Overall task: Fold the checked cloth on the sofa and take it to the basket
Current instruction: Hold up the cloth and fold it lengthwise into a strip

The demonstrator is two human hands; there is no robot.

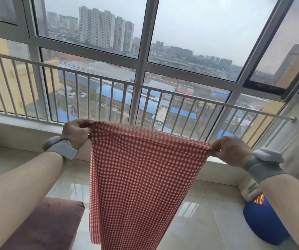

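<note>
Checked cloth [141,177] hangs between both hands — left hand [76,131] and right hand [232,150] each pinch a top corner.

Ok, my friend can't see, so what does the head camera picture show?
Two hands hold up a red-and-white checked cloth by its top corners, left hand and right hand pinching it so it hangs down. Behind are a railing and big windows; below, a purple sofa cushion and shiny floor tiles.
</note>
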